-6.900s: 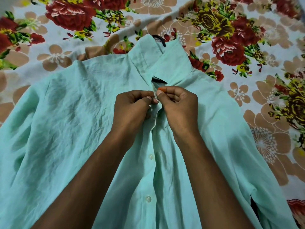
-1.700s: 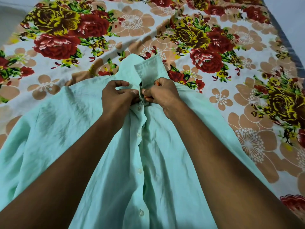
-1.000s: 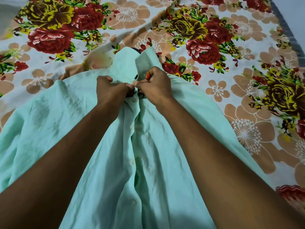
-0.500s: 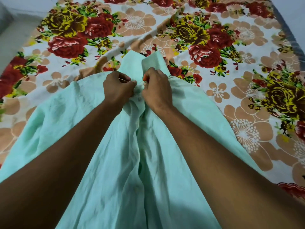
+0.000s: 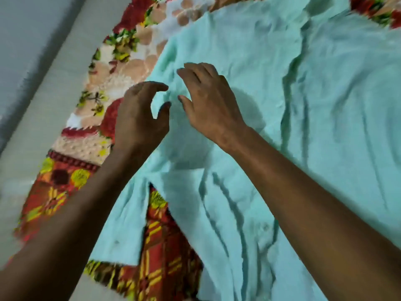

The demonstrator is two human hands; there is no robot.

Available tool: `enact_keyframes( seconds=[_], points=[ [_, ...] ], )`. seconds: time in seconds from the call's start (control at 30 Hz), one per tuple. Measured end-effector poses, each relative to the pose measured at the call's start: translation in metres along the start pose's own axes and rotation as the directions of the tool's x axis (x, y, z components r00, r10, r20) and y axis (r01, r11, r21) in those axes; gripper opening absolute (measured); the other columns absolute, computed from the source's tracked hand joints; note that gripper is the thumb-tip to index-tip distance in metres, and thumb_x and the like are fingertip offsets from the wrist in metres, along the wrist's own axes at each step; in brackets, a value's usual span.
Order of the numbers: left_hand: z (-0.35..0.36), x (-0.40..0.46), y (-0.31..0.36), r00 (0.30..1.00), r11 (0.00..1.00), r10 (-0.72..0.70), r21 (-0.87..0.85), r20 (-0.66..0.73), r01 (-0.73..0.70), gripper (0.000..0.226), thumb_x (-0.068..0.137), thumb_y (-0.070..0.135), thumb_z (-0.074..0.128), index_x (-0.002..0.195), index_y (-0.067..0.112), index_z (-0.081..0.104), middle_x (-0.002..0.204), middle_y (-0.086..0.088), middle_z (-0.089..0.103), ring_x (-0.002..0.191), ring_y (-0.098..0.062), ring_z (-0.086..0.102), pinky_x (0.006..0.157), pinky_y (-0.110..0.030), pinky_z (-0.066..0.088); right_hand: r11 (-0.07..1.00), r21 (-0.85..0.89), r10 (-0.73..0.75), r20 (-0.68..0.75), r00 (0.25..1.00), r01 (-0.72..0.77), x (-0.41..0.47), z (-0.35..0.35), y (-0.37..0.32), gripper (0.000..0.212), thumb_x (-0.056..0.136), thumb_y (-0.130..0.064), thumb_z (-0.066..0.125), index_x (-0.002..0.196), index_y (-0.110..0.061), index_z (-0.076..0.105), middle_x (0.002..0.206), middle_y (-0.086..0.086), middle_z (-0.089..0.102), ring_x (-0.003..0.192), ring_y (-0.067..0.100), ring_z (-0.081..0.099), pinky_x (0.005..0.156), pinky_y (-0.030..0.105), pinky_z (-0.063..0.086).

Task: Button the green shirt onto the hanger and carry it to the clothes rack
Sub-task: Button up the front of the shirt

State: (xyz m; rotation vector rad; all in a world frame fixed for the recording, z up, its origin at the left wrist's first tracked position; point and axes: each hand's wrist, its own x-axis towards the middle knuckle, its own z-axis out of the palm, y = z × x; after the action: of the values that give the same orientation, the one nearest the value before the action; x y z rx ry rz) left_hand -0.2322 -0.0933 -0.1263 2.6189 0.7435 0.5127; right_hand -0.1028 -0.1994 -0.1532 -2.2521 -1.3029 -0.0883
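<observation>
**laundry_noob:** Green shirt (image 5: 271,88) is spread flat over the floral bedsheet (image 5: 121,68), filling most of the right and far side of the view. Both hands are over its left part, close together. Why are they just sitting there?

**hangerguy:** My guess is they're between grips. Left hand (image 5: 138,118) has the fingers loosely curved with the thumb apart from them, nothing pinched in the gap. Right hand (image 5: 212,105) is spread and relaxed, fingers low over the cloth, not clamped on anything. Whether the fingertips actually touch the fabric, can't tell, it's blurry.

**laundry_noob:** Hanger? Rack?

**hangerguy:** Neither is visible. If the hanger's inside the shirt, the cloth hides it. Flat on the bed makes sense for buttoning, since the cloth stays put. I can make out what may be one button (image 5: 265,227) near the right forearm.

**laundry_noob:** Any tags or brand?

**hangerguy:** Nope, no readable writing anywhere.
</observation>
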Motion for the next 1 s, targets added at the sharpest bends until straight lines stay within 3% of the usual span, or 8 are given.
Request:
enact_keyframes(
  seconds=[0.3, 0.37, 0.47, 0.53, 0.77, 0.87, 0.93, 1.0],
  points=[
    [-0.073, -0.169, -0.054, 0.983, 0.988, -0.153, 0.012, -0.101, 0.155, 0.028, 0.089, 0.008, 0.066, 0.117, 0.006, 0.07, 0.117, -0.008, 0.072, 0.109, -0.03, 0.066, 0.095, -0.035, 0.05, 0.965, 0.178, -0.214, 0.117, 0.97, 0.191, -0.102, 0.027, -0.144, 0.045, 0.092, -0.024, 0.065, 0.135, -0.01, 0.06, 0.138, 0.009, 0.06, 0.131, 0.027, 0.051, 0.107, 0.042, 0.046],
    [-0.077, -0.201, -0.061, 0.975, 0.981, -0.195, -0.025, -0.11, 0.194, 0.026, 0.088, 0.005, 0.067, 0.114, 0.006, 0.07, 0.113, -0.007, 0.071, 0.103, -0.03, 0.065, 0.088, -0.041, 0.053, 0.957, 0.201, -0.239, 0.151, 0.959, 0.207, -0.128, 0.033, -0.16, 0.04, 0.093, -0.02, 0.064, 0.131, -0.009, 0.062, 0.132, 0.009, 0.062, 0.126, 0.028, 0.053, 0.103, 0.043, 0.048],
    [-0.08, -0.247, -0.065, 0.955, 0.959, -0.28, -0.066, -0.097, 0.275, 0.021, 0.089, 0.0, 0.069, 0.109, 0.007, 0.071, 0.105, -0.002, 0.068, 0.096, -0.025, 0.063, 0.08, -0.03, 0.052, 0.947, 0.208, -0.283, 0.186, 0.941, 0.243, -0.167, 0.042, -0.179, 0.026, 0.092, -0.014, 0.065, 0.117, -0.009, 0.068, 0.118, 0.009, 0.063, 0.112, 0.028, 0.054, 0.093, 0.041, 0.05],
    [-0.075, -0.27, -0.067, 0.95, 0.951, -0.306, -0.056, -0.055, 0.303, 0.019, 0.09, -0.002, 0.067, 0.106, 0.006, 0.072, 0.103, -0.006, 0.07, 0.095, -0.027, 0.064, 0.08, -0.033, 0.052, 0.942, 0.219, -0.304, 0.222, 0.926, 0.256, -0.188, 0.046, -0.186, 0.016, 0.094, -0.014, 0.063, 0.108, -0.009, 0.069, 0.108, 0.009, 0.061, 0.103, 0.028, 0.053, 0.089, 0.04, 0.049],
    [-0.071, -0.295, -0.077, 0.92, 0.918, -0.392, -0.06, 0.008, 0.392, 0.016, 0.085, 0.0, 0.069, 0.098, 0.007, 0.073, 0.091, -0.007, 0.068, 0.089, -0.022, 0.06, 0.073, -0.02, 0.037, 0.963, 0.247, -0.186, 0.325, 0.927, 0.107, -0.225, 0.054, -0.201, 0.031, 0.092, -0.026, 0.069, 0.116, -0.007, 0.068, 0.107, 0.009, 0.062, 0.102, 0.027, 0.056, 0.09, 0.041, 0.051],
    [-0.07, -0.292, -0.071, 0.886, 0.877, -0.462, -0.134, 0.027, 0.461, 0.01, 0.088, 0.008, 0.07, 0.098, 0.009, 0.073, 0.092, -0.003, 0.069, 0.088, -0.017, 0.06, 0.07, -0.017, 0.038, 0.971, 0.214, -0.18, 0.366, 0.913, 0.106, -0.229, 0.048, -0.205, 0.043, 0.086, -0.025, 0.075, 0.125, -0.009, 0.065, 0.113, 0.008, 0.06, 0.108, 0.025, 0.054, 0.094, 0.039, 0.051],
    [-0.068, -0.288, -0.067, 0.848, 0.824, -0.527, -0.21, 0.06, 0.526, 0.006, 0.092, 0.012, 0.069, 0.096, 0.01, 0.072, 0.09, 0.003, 0.069, 0.083, -0.01, 0.061, 0.068, -0.01, 0.04, 0.979, 0.175, -0.161, 0.355, 0.921, 0.104, -0.232, 0.048, -0.209, 0.043, 0.086, -0.022, 0.076, 0.125, -0.01, 0.065, 0.113, 0.007, 0.059, 0.108, 0.024, 0.054, 0.093, 0.038, 0.052],
    [-0.07, -0.285, -0.066, 0.798, 0.742, -0.593, -0.309, 0.111, 0.595, 0.011, 0.095, 0.008, 0.063, 0.097, 0.01, 0.073, 0.093, 0.004, 0.071, 0.086, -0.009, 0.064, 0.072, -0.014, 0.047, 0.985, 0.154, -0.125, 0.332, 0.935, 0.077, -0.232, 0.048, -0.213, 0.037, 0.088, -0.023, 0.075, 0.121, -0.011, 0.067, 0.109, 0.005, 0.06, 0.105, 0.023, 0.054, 0.089, 0.035, 0.053]
  ],
)
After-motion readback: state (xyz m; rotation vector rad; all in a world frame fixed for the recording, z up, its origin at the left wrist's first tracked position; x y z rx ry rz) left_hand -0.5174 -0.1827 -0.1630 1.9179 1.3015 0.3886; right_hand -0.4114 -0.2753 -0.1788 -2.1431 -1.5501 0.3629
